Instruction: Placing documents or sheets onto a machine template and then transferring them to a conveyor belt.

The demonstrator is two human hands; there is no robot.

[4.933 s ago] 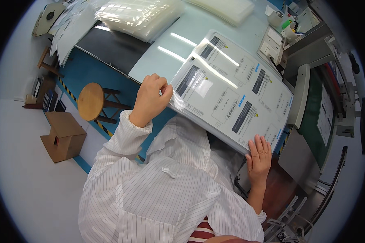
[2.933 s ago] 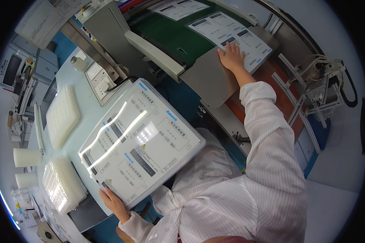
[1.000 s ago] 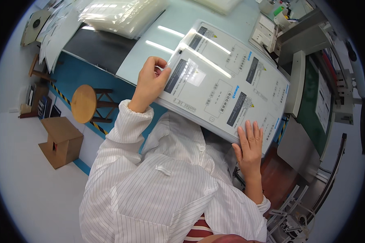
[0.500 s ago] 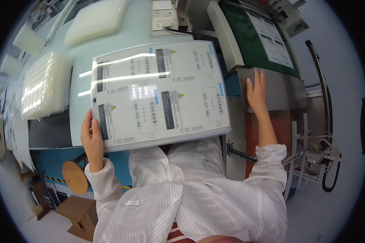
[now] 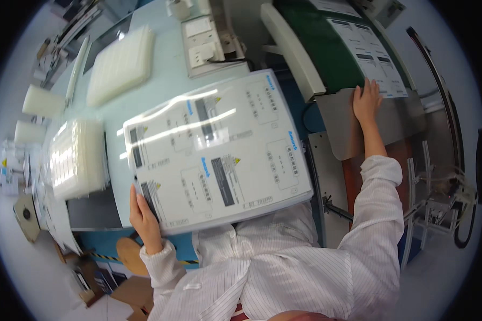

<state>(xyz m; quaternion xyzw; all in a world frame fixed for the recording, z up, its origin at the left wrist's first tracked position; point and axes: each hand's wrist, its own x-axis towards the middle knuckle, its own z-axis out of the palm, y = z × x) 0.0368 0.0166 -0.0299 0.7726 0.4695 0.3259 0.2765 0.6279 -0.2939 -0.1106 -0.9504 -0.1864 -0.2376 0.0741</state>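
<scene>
My left hand [image 5: 143,214] grips the near left edge of a large glossy white printed sheet [image 5: 219,155], which is held flat over the pale worktop [image 5: 160,85] in front of my chest. My right hand [image 5: 367,100] is stretched out to the right, fingers spread flat on the grey metal plate [image 5: 353,125] at the near end of the green conveyor belt [image 5: 326,53]. Its fingertips touch the corner of another white printed sheet [image 5: 367,53] lying on the belt. I wear a white striped coat.
Stacks of clear plastic trays [image 5: 77,158] and a white ridged tray [image 5: 120,64] lie on the worktop at left. A white box [image 5: 203,40] stands behind the held sheet. A round wooden stool [image 5: 128,257] and cardboard boxes [image 5: 136,294] sit below left. Metal frame and cables [image 5: 444,187] at right.
My right hand has reached farther onto the metal plate, up to the sheet on the belt. My left hand keeps hold of the big sheet, which has tilted a little.
</scene>
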